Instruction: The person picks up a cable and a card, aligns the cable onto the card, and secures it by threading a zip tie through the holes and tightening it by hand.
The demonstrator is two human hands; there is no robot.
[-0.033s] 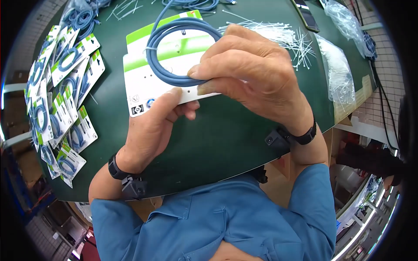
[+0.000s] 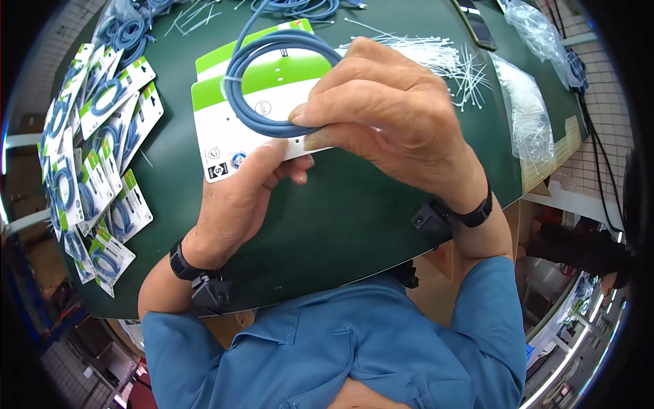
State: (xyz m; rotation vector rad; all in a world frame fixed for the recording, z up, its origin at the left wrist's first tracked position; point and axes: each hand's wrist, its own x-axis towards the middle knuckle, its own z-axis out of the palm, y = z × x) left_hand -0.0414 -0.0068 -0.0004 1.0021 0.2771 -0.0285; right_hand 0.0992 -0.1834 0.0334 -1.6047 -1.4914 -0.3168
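Note:
My right hand (image 2: 398,112) pinches the lower edge of a blue coiled cable (image 2: 262,125) between thumb and fingers. A thin pale tie circles the coil's left side, and one cable end runs up toward the far edge. Under the coil, my left hand (image 2: 238,184) grips the near edge of a white and green backing card (image 2: 218,129), thumb on top and fingers beneath. Small holes show in the card. A second green and white card (image 2: 212,65) peeks out behind it. Both wrists wear black straps with small devices.
Several carded cables (image 2: 102,170) lie piled at the left, with loose blue coils (image 2: 126,31) behind. Loose white cable ties (image 2: 436,58), a bag of ties (image 2: 524,116), a phone (image 2: 475,26) and clear plastic (image 2: 535,34) lie at the right. More blue cable (image 2: 300,8) sits far back.
The coil and my right hand have shifted slightly left. The card has tilted a little, and its green band looks darker with less glare. Both grips stay the same.

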